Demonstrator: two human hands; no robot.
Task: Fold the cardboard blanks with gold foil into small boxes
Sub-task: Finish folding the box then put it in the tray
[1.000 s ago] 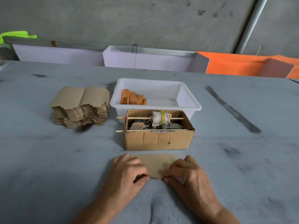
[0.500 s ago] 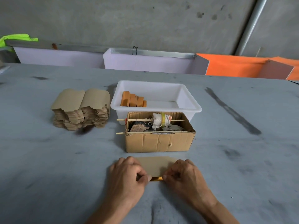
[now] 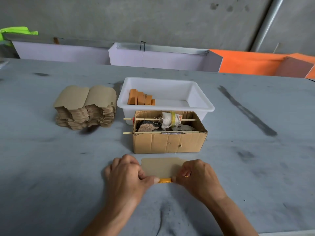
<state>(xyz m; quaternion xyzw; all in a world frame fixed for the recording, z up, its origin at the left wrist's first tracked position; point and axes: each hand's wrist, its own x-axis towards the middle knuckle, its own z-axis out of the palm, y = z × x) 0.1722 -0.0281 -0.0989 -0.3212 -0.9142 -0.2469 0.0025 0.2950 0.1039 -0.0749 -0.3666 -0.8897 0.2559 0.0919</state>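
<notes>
Grey table (image 3: 51,167), concrete wall (image 3: 153,17)

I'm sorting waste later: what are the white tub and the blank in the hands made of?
White tub: looks like smooth moulded plastic, slightly glossy with a rolled rim. Blank: thin matte brown card; a shiny gold strip at its near edge suggests foil on the underside.

This looks like a small workshop for packing work by hand. The wide grey work table (image 3: 51,167) is stained with dark marks, and behind it stands a bare concrete wall (image 3: 153,17). On the table lie a tall stack of flat brown cardboard blanks (image 3: 85,108), a white plastic tub (image 3: 201,99) with orange folded boxes (image 3: 140,99), and an open corrugated cardboard box (image 3: 168,143) holding wooden sticks and scraps.
</notes>
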